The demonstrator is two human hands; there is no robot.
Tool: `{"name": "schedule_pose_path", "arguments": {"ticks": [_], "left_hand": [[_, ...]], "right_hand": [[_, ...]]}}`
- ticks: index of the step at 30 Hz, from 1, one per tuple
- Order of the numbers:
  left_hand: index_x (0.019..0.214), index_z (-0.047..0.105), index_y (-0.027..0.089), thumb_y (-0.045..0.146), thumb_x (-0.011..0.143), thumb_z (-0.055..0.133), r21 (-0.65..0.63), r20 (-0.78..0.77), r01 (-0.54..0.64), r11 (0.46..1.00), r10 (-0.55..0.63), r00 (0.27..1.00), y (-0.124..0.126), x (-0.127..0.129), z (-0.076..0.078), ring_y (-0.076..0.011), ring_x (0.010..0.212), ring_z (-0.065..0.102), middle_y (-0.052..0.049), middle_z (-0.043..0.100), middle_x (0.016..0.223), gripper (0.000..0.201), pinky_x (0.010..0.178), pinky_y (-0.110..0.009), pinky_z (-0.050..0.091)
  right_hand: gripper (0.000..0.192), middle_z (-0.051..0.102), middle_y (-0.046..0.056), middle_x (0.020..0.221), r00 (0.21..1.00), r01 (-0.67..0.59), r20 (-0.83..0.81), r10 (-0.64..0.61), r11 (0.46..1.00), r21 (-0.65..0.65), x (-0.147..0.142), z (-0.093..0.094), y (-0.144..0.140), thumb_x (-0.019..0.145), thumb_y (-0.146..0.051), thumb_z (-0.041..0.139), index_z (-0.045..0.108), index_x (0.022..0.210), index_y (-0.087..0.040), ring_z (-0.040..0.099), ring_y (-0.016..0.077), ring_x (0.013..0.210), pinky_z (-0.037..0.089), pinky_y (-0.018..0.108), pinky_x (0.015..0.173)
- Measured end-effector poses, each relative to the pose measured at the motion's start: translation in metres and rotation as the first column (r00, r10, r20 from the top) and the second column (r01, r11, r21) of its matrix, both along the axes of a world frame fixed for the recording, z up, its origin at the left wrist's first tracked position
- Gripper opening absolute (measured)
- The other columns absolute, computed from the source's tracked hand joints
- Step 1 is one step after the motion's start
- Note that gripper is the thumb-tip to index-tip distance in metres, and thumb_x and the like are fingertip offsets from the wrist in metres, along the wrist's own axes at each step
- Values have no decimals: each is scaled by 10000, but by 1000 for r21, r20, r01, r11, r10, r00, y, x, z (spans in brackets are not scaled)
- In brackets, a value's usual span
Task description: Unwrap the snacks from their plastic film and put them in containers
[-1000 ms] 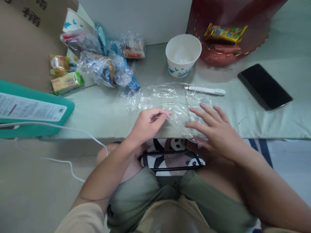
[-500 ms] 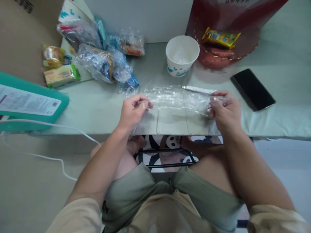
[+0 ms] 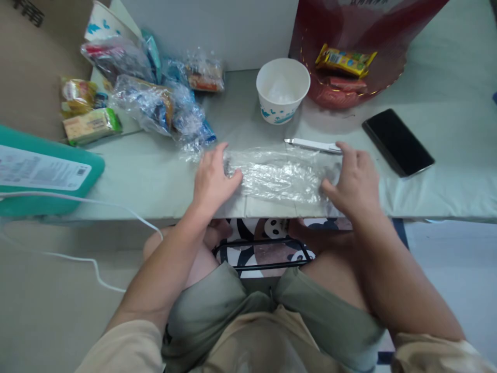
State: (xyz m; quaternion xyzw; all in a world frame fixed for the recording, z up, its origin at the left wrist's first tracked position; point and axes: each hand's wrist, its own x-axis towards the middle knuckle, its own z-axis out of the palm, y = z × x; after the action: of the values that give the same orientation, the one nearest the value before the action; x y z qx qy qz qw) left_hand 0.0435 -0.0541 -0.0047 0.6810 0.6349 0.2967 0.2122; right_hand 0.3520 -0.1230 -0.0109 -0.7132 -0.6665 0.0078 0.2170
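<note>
A crinkled sheet of clear plastic wrap lies flat on the table near its front edge. At its left end is my left hand, thumb and fingers spread apart. My right hand is at the other end, also with thumb and fingers apart, its fingertips by the end of a white pen-like utility knife. Whether either thumb touches the wrap, I cannot tell. Just beyond the wrap stands a paper cup with blue print and something clear and whitish inside.
Wrapped snacks pile up at the back left. A green bottle and a white cable are at left. Further right are a black phone and a clear gold-rimmed bowl holding packets, before a red box.
Both hands have let go of the plastic wrap, which now rests flat on the table. Their fingers have opened. The view has shifted slightly.
</note>
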Motion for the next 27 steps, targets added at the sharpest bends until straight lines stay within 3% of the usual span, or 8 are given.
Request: {"name": "schedule_pose_path", "arguments": {"ticks": [5,12,15,18,20,22,25,27], "left_hand": [[1279,609,258,132,726,697,-100,66,100,990,-94,993,4,2,2,-258,978,644,-41,688,961,574,1005,-435,507],[1260,565,290,139,719,651,-136,473,447,884,-338,813,2,3,16,-156,847,657,6,641,924,568,804,-298,562],[1248,567,316,178,682,740,-221,610,497,839,-278,742,-2,1,29,-183,893,698,-13,675,999,607,792,-324,596],[1302,534,349,296,724,785,-255,720,368,894,-79,690,-2,0,39,-240,1135,708,-46,682,1227,632,881,-375,617],[1295,548,327,475,820,710,-270,804,347,898,12,594,-2,3,38,-273,1283,662,-74,655,1362,523,940,-427,614],[1232,610,270,624,850,628,-310,854,472,825,23,520,-3,8,31,-309,1284,671,-117,682,1350,522,941,-474,617],[1092,698,205,559,793,737,-370,807,634,679,-104,582,-6,18,20,-289,1025,768,-123,778,1104,464,852,-426,631],[1029,706,185,425,831,729,-416,724,610,675,-160,671,-7,23,17,-213,787,770,-81,789,902,312,729,-340,617]], "right_hand": [[730,540,209,1396,996,-91,-2,91,993,-71,-8,30,-24,828,-468,717,479,1483,-250,481,494,1348,368,752,1091],[794,540,183,1517,875,-449,-240,420,890,-79,-44,53,17,796,-414,759,456,1503,-215,516,393,1407,449,567,1152],[491,740,117,1208,789,-594,-385,478,752,-284,-58,48,39,766,-312,738,655,1239,-209,692,322,1113,558,460,941],[110,703,13,738,691,-682,-610,388,629,-373,-66,41,48,822,-323,679,667,832,-214,660,189,699,515,326,668],[185,664,-4,672,637,-622,-734,238,721,-305,-72,36,49,825,-377,684,614,773,-214,615,151,600,472,291,583],[198,666,-7,666,592,-445,-801,84,863,-239,-79,32,47,815,-381,682,571,784,-220,621,142,565,465,278,550],[192,679,-17,656,530,-266,-847,-35,942,-206,-87,25,41,829,-379,657,528,828,-237,650,142,552,477,269,541],[240,703,-23,675,496,-305,-868,-33,929,-209,-87,22,36,825,-412,677,554,936,-239,652,139,544,481,266,536]]}}
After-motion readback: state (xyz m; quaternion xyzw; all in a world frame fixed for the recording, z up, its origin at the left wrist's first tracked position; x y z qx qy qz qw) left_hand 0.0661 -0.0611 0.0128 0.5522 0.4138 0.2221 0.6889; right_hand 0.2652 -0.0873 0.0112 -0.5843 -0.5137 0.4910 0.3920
